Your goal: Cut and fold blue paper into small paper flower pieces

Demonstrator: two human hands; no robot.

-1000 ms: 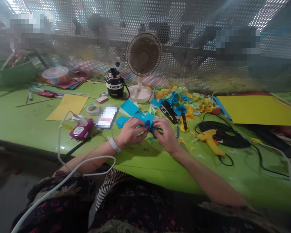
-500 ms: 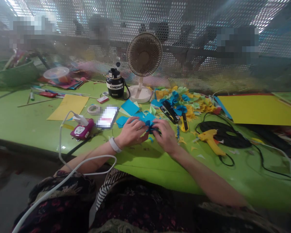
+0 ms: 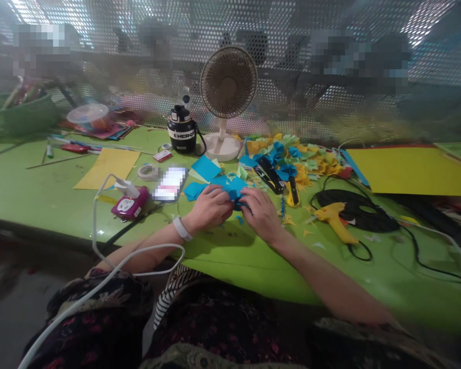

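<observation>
- Pinching of a crumpled blue paper piece (image 3: 234,195) is done by the left hand (image 3: 210,207) and the right hand (image 3: 262,215), with the paper gathered between them, just above the green table (image 3: 223,256).
- Both hands are held close together, and the fingers (image 3: 225,201) of the left hand are curled narrowly over the paper. The right fingers (image 3: 246,196) are closed on its other side; the exact grip is partly hidden by the paper.
- A white wristband (image 3: 182,228) is worn on the left wrist, and a white cable (image 3: 138,251) is looped across the left forearm's side of the view.
- Flat blue paper sheets (image 3: 206,168) are laid just beyond the left hand, beside a blurred phone (image 3: 170,183) and a roll of tape (image 3: 148,172).
- A pink power socket (image 3: 129,204) is placed left of the phone, near a yellow card (image 3: 106,166).
- A black stapler (image 3: 269,174) and a yellow-handled utility knife (image 3: 292,192) are lying beyond the right hand, among a heap of cut paper scraps (image 3: 311,164).
- A yellow glue gun (image 3: 335,219) is set right of the right hand, in front of a coiled black cord (image 3: 353,215).
- A large yellow sheet (image 3: 411,171) is spread at the far right, and 1 desk fan (image 3: 228,84) is standing behind the paper.
</observation>
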